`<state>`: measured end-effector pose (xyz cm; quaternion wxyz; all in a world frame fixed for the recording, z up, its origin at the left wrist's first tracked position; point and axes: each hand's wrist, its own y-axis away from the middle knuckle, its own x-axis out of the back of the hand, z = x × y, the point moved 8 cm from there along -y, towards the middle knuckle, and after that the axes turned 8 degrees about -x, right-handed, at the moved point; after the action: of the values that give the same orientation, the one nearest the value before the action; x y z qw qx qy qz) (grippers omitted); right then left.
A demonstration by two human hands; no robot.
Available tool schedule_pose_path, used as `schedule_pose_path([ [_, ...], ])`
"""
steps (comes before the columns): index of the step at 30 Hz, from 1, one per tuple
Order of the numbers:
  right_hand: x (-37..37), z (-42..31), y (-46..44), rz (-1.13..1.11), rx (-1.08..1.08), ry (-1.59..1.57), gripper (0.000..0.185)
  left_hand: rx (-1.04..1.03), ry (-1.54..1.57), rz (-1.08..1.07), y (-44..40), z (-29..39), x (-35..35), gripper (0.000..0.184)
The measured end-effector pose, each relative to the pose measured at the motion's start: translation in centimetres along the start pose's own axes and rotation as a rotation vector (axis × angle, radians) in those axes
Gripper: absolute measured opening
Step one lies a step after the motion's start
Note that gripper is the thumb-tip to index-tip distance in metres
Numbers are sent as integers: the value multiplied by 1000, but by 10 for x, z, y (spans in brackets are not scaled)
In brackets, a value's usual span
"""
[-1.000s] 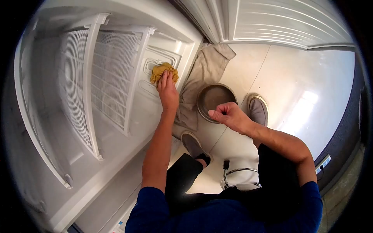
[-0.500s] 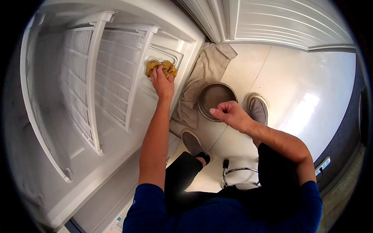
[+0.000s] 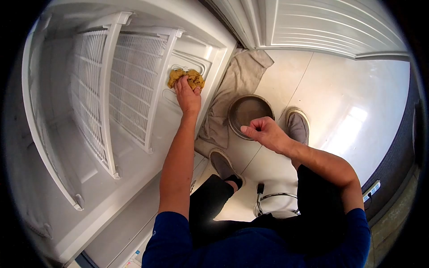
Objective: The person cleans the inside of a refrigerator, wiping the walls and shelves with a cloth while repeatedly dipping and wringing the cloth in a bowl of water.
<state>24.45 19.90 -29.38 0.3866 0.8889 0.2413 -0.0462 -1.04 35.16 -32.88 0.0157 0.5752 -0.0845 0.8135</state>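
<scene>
A crumpled mustard-yellow cloth (image 3: 195,79) lies against the white inner wall of an open refrigerator (image 3: 172,107). My left hand (image 3: 187,96) grips its lower part, fingers bent into the folds. To the left of the cloth are white wire shelves (image 3: 137,82). My right hand (image 3: 266,132) is curled closed over the near edge of a round basin (image 3: 246,111) with murky content; nothing shows in its fingers, whose inner side is hidden.
A grey-beige towel (image 3: 243,71) lies on the floor beside the refrigerator. The white ribbed door (image 3: 330,27) stands at the top right. My shoes (image 3: 298,127) flank the basin. A chrome-ringed stool (image 3: 279,195) is below, and a power strip (image 3: 371,190) at the right.
My left hand and the yellow cloth have shifted slightly left along the wall since the earliest frame. The right hand has hardly moved.
</scene>
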Motion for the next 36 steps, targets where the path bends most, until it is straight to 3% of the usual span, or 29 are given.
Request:
schedule_pose_path([
  [5,-1,-4,2,-3,-6,-3,50,-57,-74,56,0,-3,7,47],
  [7,-1,-6,2,1,-4,-5,50,-2,149,-15,-7,-26,8,35],
  [8,0,-6,1,4,6,-14,51,71,339,179,-7,-37,27,28],
  [9,1,-6,0,11,18,-27,52,123,129,201,-10,-44,47,25],
  [10,2,-6,-1,16,17,-34,52,117,131,194,-15,-38,59,25],
  [12,2,-8,-1,16,8,-18,51,495,521,363,-3,-58,77,25],
  [13,-1,-8,0,11,7,-12,51,501,520,370,1,-60,76,25],
  [15,-5,-6,-1,-5,-4,1,50,236,409,489,2,-46,80,33],
  [16,-5,-5,-1,-6,-3,4,50,237,409,492,9,-51,69,33],
  [18,-5,-6,-1,-12,8,-3,49,101,442,56,10,-33,22,40],
  [19,-3,-7,-1,-9,9,-4,49,98,443,55,13,-28,17,40],
  [21,1,-10,2,11,35,-23,50,-131,21,-25,17,1,10,42],
  [24,1,-8,2,12,-1,-31,50,-259,20,-92,8,11,15,39],
  [29,0,-3,-2,7,-3,-11,51,-287,25,-153,-10,3,8,39],
  [34,2,-5,2,26,11,0,51,-264,-62,57,-8,-1,-2,32],
  [36,3,-6,0,17,16,-6,51,-239,-48,33,-13,-4,1,30],
])
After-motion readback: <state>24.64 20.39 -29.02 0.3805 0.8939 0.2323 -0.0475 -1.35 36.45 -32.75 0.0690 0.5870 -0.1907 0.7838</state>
